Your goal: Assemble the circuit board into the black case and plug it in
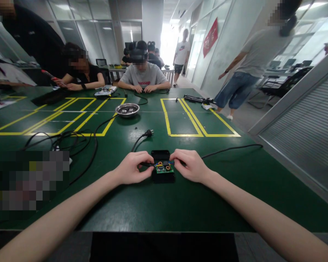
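Observation:
A small green circuit board [161, 169] with copper-coloured coils sits between my two hands, over an open black case [163, 178]. The other black case part [160, 153] lies just behind it. At the board's left side my left hand [135, 167] pinches a black cable [147, 164], near yellow and blue wires. My right hand [190, 165] is closed at the board's right side, by blue wires; a black cable [232, 148] runs off to the right from behind it. The exact grip of the right fingertips is partly hidden.
On the green table [207, 203], a black plug [149, 133] and a metal bowl [127, 110] of small parts stand ahead. Coiled black cables [68, 140] lie left. Several people sit or stand around; one person [143, 74] works across the table.

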`<state>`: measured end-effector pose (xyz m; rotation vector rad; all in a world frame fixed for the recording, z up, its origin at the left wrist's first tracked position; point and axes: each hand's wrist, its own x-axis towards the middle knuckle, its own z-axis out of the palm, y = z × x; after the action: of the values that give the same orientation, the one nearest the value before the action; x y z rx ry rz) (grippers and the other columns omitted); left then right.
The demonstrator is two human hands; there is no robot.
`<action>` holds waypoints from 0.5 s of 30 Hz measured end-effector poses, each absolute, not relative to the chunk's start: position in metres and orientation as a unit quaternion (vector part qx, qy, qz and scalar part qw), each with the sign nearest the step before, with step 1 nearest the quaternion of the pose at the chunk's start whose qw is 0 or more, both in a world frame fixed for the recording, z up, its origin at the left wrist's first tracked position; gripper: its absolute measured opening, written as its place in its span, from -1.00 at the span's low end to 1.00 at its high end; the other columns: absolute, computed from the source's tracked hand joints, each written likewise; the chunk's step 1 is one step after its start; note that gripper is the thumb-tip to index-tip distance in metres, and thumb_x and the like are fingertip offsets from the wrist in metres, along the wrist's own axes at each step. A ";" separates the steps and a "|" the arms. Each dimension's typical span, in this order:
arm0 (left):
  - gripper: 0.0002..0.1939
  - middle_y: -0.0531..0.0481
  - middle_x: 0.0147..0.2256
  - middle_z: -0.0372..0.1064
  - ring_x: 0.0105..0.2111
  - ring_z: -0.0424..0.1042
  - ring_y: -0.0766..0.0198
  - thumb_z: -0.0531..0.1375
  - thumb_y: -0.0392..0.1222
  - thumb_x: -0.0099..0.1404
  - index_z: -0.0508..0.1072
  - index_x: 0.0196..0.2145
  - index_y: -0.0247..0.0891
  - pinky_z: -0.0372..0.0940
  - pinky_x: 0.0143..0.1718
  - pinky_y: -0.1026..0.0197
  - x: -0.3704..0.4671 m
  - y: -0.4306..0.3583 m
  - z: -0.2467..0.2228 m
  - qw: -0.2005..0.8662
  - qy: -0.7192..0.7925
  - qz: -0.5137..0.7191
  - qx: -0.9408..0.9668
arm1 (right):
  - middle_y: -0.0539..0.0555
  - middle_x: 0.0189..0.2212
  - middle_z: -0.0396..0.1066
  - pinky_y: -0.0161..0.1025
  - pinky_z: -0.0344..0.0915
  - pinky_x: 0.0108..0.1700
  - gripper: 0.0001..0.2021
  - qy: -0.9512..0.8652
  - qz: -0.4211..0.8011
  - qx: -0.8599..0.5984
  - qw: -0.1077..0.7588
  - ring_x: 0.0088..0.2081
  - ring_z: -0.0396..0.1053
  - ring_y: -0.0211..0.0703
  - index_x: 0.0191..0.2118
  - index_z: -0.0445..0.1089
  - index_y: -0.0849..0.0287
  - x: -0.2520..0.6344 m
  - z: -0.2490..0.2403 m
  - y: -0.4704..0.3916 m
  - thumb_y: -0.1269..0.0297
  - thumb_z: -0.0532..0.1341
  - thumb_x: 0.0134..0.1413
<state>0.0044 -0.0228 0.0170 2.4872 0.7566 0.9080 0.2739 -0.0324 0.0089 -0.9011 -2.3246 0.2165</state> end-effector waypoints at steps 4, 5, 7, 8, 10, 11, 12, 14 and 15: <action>-0.94 0.05 -0.45 0.41 -0.54 0.32 0.41 0.18 -0.26 0.25 0.46 -0.33 -0.27 0.24 -0.52 0.38 0.004 -0.026 0.017 0.220 0.238 0.280 0.904 | 0.05 -0.45 0.47 -0.26 0.27 -0.32 -0.78 -0.908 0.074 -0.302 0.282 -0.44 0.38 -0.18 -0.30 0.43 0.12 0.276 0.006 -0.035 0.41 0.04 0.21; -0.94 0.06 -0.46 0.40 -0.55 0.30 0.41 0.18 -0.27 0.23 0.46 -0.33 -0.27 0.22 -0.52 0.38 0.004 -0.026 0.017 0.224 0.233 0.274 0.906 | 0.04 -0.46 0.47 -0.26 0.26 -0.33 -0.78 -0.910 0.072 -0.301 0.276 -0.44 0.37 -0.19 -0.31 0.43 0.13 0.276 0.005 -0.035 0.41 0.04 0.21; -0.94 0.07 -0.46 0.38 -0.56 0.27 0.42 0.18 -0.30 0.20 0.45 -0.34 -0.27 0.20 -0.53 0.38 0.004 -0.026 0.016 0.230 0.229 0.263 0.908 | 0.03 -0.47 0.47 -0.28 0.23 -0.35 -0.79 -0.915 0.070 -0.300 0.260 -0.45 0.37 -0.20 -0.32 0.43 0.13 0.275 0.004 -0.035 0.41 0.05 0.19; -0.93 0.07 -0.47 0.37 -0.57 0.26 0.43 0.17 -0.31 0.20 0.45 -0.34 -0.27 0.19 -0.53 0.38 0.004 -0.025 0.015 0.233 0.229 0.259 0.909 | 0.03 -0.47 0.48 -0.28 0.22 -0.35 -0.80 -0.918 0.069 -0.298 0.253 -0.45 0.37 -0.20 -0.32 0.43 0.12 0.275 0.004 -0.035 0.42 0.06 0.18; -0.94 0.08 -0.47 0.36 -0.58 0.25 0.43 0.17 -0.31 0.19 0.45 -0.35 -0.27 0.18 -0.54 0.38 0.004 -0.025 0.015 0.234 0.233 0.249 0.910 | 0.03 -0.46 0.49 -0.28 0.22 -0.35 -0.81 -0.920 0.067 -0.299 0.244 -0.44 0.40 -0.19 -0.32 0.42 0.12 0.273 0.003 -0.035 0.44 0.07 0.16; -0.94 0.09 -0.47 0.36 -0.58 0.25 0.43 0.18 -0.31 0.19 0.45 -0.35 -0.26 0.17 -0.54 0.38 0.004 -0.024 0.014 0.231 0.241 0.244 0.911 | 0.03 -0.45 0.50 -0.28 0.22 -0.35 -0.82 -0.919 0.066 -0.304 0.242 -0.44 0.41 -0.19 -0.32 0.42 0.12 0.272 0.003 -0.035 0.44 0.08 0.16; -0.95 0.09 -0.48 0.36 -0.58 0.26 0.43 0.18 -0.31 0.19 0.45 -0.35 -0.26 0.18 -0.54 0.38 0.004 -0.023 0.014 0.225 0.252 0.240 0.910 | 0.04 -0.43 0.51 -0.28 0.23 -0.35 -0.82 -0.917 0.065 -0.313 0.240 -0.43 0.42 -0.19 -0.32 0.42 0.12 0.271 0.002 -0.034 0.45 0.08 0.16; -0.95 0.10 -0.47 0.37 -0.57 0.28 0.42 0.19 -0.31 0.20 0.44 -0.35 -0.25 0.19 -0.52 0.37 0.005 -0.022 0.013 0.207 0.283 0.235 0.906 | 0.06 -0.39 0.53 -0.28 0.26 -0.32 -0.82 -0.908 0.062 -0.339 0.238 -0.40 0.45 -0.17 -0.30 0.43 0.13 0.270 0.002 -0.033 0.45 0.09 0.18; -0.95 0.09 -0.46 0.38 -0.57 0.29 0.41 0.19 -0.31 0.21 0.45 -0.35 -0.25 0.19 -0.52 0.37 0.004 -0.021 0.012 0.198 0.297 0.235 0.904 | 0.06 -0.37 0.54 -0.27 0.27 -0.30 -0.82 -0.903 0.059 -0.352 0.238 -0.38 0.46 -0.16 -0.28 0.43 0.13 0.269 0.001 -0.033 0.45 0.09 0.20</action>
<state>0.0044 -0.0208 0.0120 2.5301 0.8310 0.6590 0.2690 -0.0325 0.0012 -0.9653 -2.4736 0.1630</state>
